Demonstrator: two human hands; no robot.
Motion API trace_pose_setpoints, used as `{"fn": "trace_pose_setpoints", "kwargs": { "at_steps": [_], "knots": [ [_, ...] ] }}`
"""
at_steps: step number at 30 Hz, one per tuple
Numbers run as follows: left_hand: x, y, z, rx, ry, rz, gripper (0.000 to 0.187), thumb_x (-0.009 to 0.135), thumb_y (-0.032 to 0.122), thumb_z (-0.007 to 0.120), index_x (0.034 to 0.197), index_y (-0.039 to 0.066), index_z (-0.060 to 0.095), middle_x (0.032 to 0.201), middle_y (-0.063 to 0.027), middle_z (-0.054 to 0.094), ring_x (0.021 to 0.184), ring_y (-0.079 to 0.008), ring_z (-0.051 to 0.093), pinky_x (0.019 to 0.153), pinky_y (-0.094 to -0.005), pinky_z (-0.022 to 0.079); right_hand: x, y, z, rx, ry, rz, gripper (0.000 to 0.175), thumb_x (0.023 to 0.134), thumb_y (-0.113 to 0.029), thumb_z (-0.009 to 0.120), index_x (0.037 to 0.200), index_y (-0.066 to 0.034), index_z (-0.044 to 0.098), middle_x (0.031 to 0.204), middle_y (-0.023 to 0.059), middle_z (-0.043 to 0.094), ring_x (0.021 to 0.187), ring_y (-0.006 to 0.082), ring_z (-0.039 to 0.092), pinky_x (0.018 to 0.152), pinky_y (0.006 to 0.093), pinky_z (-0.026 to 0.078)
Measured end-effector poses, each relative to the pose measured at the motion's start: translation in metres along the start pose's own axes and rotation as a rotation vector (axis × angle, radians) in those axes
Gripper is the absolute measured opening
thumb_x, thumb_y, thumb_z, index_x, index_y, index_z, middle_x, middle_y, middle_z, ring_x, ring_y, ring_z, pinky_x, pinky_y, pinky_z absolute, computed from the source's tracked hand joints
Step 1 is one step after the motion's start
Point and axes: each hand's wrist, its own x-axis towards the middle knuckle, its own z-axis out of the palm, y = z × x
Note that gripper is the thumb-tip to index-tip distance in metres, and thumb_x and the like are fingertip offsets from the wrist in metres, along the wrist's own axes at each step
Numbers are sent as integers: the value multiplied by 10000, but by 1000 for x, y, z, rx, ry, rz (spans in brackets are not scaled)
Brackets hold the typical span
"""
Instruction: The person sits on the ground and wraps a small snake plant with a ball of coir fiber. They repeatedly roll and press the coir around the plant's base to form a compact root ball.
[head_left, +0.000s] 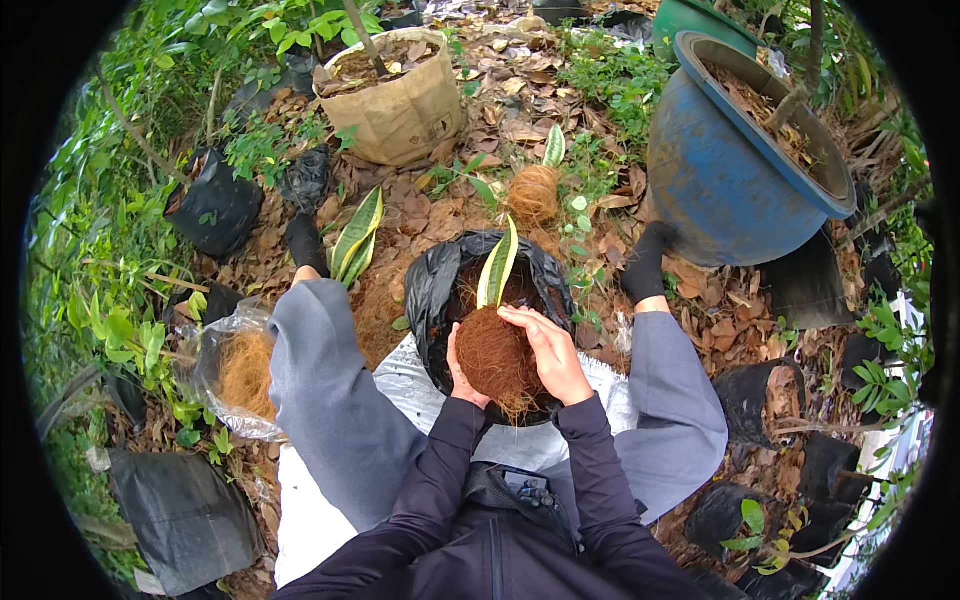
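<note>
Between my two hands is a round brown ball of coir fibre (493, 355), with a yellow-edged snake plant leaf (498, 264) standing up from its far side. My left hand (463, 373) cups the ball's left side and underside. The fingers of my right hand (546, 352) lie over its upper right side. Below the ball, a black plastic bag (433, 300) stands open with dark material inside. A second fibre ball (533, 194) with a leaf tip rests on the ground beyond. Variegated leaf cuttings (358, 238) lie to the left of the bag.
A clear plastic bag of coir fibre (246, 367) lies beside my left leg. A white sheet (315, 510) is spread under me. Farther out stand a blue pot (739, 161), a beige grow bag (397, 109) and a black planter bag (217, 202). Dry leaves cover the ground.
</note>
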Motion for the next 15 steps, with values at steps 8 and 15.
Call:
{"fn": "trace_pose_setpoints", "kwargs": {
  "at_steps": [8, 15],
  "knots": [
    [4, 28, 6, -5, -3, -23, 756, 924, 654, 413, 1448, 109, 425, 1478, -174, 437, 1306, -403, 470, 1006, -625, 426, 17, 93, -4, -304, 155, 347, 323, 965, -161, 526, 1230, 2, 615, 1197, 209, 658, 1129, 326, 626, 975, 364, 469],
    [4, 25, 4, 77, 195, 28, 754, 919, 641, 434, 1414, 73, 458, 1438, -181, 484, 1201, -385, 543, 964, -579, 471, 18, 156, 29, -896, -326, 275, 468, 862, -191, 629, 1303, -54, 555, 1349, 243, 541, 1159, 374, 597, 980, 415, 497]
  ]
}}
